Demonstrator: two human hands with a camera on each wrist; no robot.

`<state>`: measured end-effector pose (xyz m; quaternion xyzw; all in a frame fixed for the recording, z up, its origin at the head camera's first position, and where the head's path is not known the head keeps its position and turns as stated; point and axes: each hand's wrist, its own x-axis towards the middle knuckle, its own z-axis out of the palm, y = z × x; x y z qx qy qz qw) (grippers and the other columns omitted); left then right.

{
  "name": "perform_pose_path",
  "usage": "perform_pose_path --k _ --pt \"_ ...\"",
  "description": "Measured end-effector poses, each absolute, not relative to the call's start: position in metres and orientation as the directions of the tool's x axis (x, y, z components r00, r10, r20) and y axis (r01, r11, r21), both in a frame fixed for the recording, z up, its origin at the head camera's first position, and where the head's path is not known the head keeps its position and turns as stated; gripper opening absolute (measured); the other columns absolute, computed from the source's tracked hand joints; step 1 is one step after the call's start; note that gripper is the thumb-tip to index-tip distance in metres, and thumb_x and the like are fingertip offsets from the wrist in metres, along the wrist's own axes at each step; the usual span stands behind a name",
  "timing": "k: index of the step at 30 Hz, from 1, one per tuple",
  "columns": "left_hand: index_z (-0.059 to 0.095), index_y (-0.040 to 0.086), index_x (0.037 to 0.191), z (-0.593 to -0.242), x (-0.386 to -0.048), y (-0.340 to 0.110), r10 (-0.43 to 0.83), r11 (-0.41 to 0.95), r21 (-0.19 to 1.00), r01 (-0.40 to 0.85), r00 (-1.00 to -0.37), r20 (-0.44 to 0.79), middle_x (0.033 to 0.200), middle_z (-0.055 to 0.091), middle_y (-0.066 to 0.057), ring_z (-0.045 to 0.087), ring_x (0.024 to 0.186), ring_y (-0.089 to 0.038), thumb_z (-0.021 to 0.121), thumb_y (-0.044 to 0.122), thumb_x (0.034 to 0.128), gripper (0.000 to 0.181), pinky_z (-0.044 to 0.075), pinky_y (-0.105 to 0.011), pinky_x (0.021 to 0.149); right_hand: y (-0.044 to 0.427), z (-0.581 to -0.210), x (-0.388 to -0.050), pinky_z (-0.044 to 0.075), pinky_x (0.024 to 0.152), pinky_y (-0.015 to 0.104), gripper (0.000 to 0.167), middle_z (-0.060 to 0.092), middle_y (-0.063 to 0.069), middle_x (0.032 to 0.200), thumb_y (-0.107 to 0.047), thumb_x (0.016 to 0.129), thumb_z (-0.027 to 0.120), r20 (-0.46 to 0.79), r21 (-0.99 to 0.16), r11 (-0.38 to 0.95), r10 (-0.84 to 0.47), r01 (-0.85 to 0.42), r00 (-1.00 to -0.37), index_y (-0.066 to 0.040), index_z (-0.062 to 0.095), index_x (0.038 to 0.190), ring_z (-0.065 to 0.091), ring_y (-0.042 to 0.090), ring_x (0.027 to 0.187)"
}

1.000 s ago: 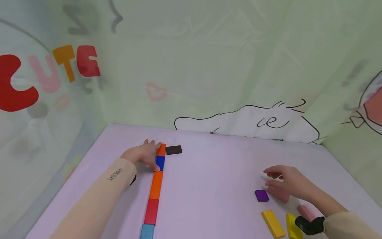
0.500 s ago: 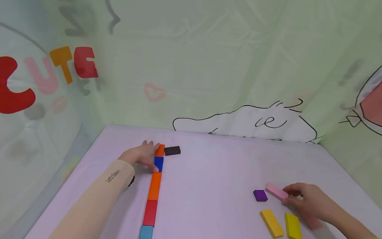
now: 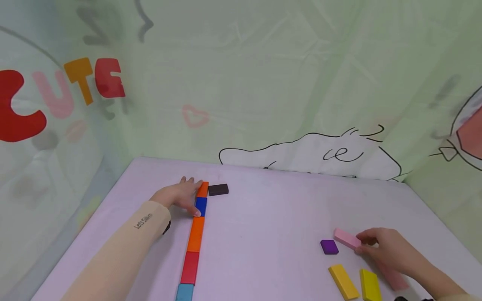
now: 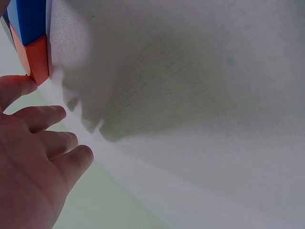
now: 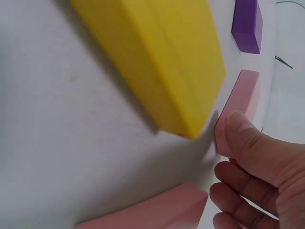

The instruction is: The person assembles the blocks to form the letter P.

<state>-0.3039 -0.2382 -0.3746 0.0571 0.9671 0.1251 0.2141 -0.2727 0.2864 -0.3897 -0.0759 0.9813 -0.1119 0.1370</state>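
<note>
A row of flat blocks runs along the left side of the head view: an orange block [image 3: 203,190], a blue block [image 3: 201,207], a longer orange block [image 3: 195,234], a red block [image 3: 190,268] and a light blue block [image 3: 185,292]. My left hand [image 3: 178,198] rests against its far end, fingers extended, with the index fingertip at the end orange block and the thumb on the blue one. At the right, my right hand [image 3: 388,248] pinches the near end of a pink block [image 3: 346,238] between thumb and fingers. The right wrist view shows that pink block [image 5: 238,102] under the thumb.
Beside the row's far end lies a dark brown block [image 3: 218,190]. Around my right hand are a purple block [image 3: 329,247], an orange-yellow block [image 3: 343,282], a yellow block [image 3: 370,285] and a second pink block [image 3: 393,278], partly under the hand. A printed curtain [image 3: 263,83] rises behind the table.
My right hand has drawn back toward the near right and now pinches the pink block, which it hovered over a second ago. The left hand has stayed in place.
</note>
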Motion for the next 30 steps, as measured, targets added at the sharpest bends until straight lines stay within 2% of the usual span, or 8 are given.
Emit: perform_pose_path --k 7,17,30 --pt "0.023 0.005 0.163 -0.374 -0.305 -0.238 0.166 0.963 0.262 0.061 -0.902 -0.399 0.168 0.019 -0.027 0.011 0.156 -0.050 0.082 0.035 0.0849 0.102 0.021 -0.069 0.122 0.276 -0.385 -0.288 0.062 0.081 0.046 0.038 0.074 0.005 0.097 -0.020 0.085 0.083 -0.229 -0.235 0.954 -0.243 -0.189 -0.943 0.004 0.074 0.112 0.063 0.019 0.088" --pt "0.024 0.005 0.162 -0.371 -0.303 -0.237 0.169 0.962 0.264 0.063 -0.900 -0.402 0.168 0.019 -0.028 0.011 0.156 -0.051 0.082 0.035 0.0856 0.101 0.019 -0.069 0.123 0.247 -0.378 -0.307 0.062 0.083 0.045 0.039 0.074 0.006 0.094 -0.019 0.086 0.082 -0.266 -0.230 0.952 -0.263 -0.204 -0.927 0.006 0.072 0.115 0.064 0.019 0.086" --pt "0.024 0.005 0.162 -0.372 -0.303 -0.238 0.177 0.959 0.275 0.069 -0.904 -0.390 0.167 0.019 -0.028 0.010 0.156 -0.051 0.082 0.034 0.0850 0.101 0.020 -0.069 0.123 0.200 -0.371 -0.324 0.062 0.083 0.044 0.032 0.074 0.008 0.094 -0.014 0.085 0.083 -0.220 -0.263 0.923 -0.341 -0.281 -0.914 0.004 0.075 0.111 0.065 0.020 0.086"
